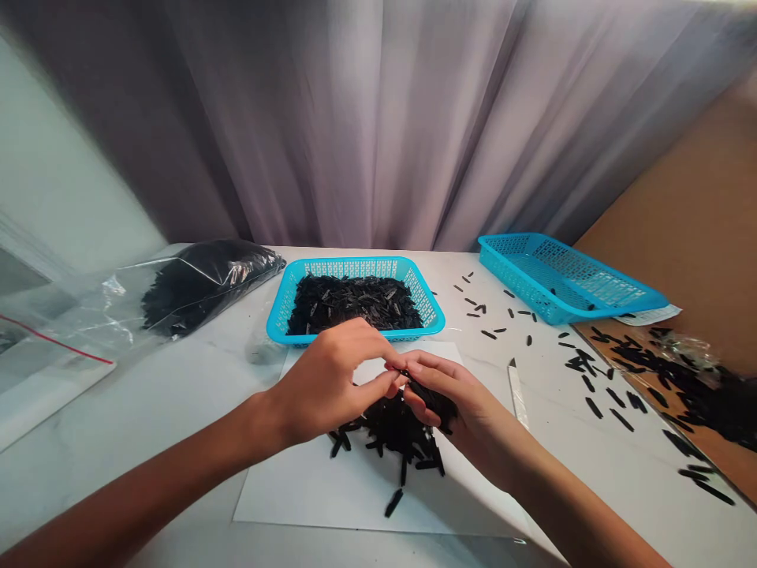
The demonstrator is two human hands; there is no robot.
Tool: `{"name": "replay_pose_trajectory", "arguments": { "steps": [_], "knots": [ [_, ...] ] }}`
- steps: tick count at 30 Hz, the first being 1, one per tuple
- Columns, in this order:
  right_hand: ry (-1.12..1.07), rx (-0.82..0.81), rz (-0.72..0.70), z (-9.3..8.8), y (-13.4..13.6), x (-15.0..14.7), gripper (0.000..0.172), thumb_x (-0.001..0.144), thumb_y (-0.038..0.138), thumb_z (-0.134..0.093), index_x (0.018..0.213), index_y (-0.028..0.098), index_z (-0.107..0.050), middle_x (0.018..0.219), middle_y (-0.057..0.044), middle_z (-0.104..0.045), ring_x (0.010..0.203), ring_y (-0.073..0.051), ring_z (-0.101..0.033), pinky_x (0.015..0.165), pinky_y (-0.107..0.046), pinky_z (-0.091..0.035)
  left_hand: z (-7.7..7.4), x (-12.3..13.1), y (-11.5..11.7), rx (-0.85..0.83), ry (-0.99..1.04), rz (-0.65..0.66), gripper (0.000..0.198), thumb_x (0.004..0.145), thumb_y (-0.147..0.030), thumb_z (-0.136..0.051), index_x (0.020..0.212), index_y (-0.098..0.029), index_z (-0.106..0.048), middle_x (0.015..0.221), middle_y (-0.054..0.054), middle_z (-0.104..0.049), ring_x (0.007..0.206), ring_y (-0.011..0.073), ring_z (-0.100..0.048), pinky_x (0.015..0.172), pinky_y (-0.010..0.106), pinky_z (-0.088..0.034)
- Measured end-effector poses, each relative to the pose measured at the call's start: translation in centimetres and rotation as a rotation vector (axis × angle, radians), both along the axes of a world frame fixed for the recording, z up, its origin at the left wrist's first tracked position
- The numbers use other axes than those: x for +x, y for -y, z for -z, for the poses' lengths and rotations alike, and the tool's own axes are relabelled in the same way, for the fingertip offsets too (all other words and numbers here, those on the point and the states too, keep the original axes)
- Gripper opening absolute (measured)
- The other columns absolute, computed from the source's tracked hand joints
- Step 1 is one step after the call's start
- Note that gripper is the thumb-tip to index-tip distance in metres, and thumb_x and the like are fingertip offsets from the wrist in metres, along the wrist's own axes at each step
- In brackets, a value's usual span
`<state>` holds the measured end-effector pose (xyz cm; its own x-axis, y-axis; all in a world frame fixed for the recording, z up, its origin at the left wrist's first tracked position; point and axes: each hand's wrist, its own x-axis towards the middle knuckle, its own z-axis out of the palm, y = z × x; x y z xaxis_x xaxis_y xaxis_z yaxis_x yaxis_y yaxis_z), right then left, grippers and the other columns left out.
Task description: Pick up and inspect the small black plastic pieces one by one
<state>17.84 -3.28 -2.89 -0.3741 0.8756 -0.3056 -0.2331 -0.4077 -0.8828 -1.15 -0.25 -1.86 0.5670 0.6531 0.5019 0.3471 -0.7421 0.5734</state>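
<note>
We cup slim black oblong pieces (pixel 434 401) in half-curled right hand (pixel 473 402); left hand (pixel 331 379) pinches ends lightly, fingertips nearly closed. Stay above white rectangular sheet (pixel 307 493).

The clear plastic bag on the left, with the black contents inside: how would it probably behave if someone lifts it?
The bag would probably be floppy, since its clear film is wrinkled. Its weight would likely pull to one side, because the black contents are gathered toward the end near the curtain. The shiny film may also feel slippery.
</note>
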Motion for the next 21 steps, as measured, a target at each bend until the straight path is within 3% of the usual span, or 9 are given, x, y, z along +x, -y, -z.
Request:
{"name": "replay_pose_trajectory", "arguments": {
  "steps": [5,12,21],
  "knots": [
    [0.033,0.055,0.056,0.53,-0.35,0.27,0.023,0.083,0.038,-0.072,0.079,0.017,-0.068,0.079,-0.003,-0.060,0.059,-0.011,-0.031,0.053,-0.028,-0.016,-0.53,0.09,0.02,-0.092,0.070,-0.170,0.016,0.079,-0.007,-0.071,0.087,-0.020,-0.074,0.085,0.000,-0.076,0.080,0.0173,-0.068,0.070,0.030,-0.053],
    [0.114,0.160,0.136,0.67,-0.24,0.51,0.022,0.082,0.039,-0.074,0.088,0.017,-0.073,0.071,0.000,-0.057,0.055,-0.009,-0.025,0.053,-0.030,-0.013,-0.74,0.11,0.08,-0.152,0.089,-0.177,0.014,0.078,-0.011,-0.075,0.087,-0.021,-0.073,0.085,-0.001,-0.076,0.080,0.0168,-0.069,0.070,0.030,-0.053],
    [0.210,0.239,0.183,0.60,-0.14,0.52,0.020,0.082,0.037,-0.076,0.092,0.020,-0.075,0.072,0.000,-0.060,0.058,-0.011,-0.030,0.055,-0.031,-0.018,-0.75,0.10,0.00,-0.185,0.120,-0.181,0.011,0.079,-0.013,-0.076,0.085,-0.022,-0.075,0.084,-0.002,-0.076,0.080,0.0166,-0.069,0.072,0.032,-0.052]
  ]
}}
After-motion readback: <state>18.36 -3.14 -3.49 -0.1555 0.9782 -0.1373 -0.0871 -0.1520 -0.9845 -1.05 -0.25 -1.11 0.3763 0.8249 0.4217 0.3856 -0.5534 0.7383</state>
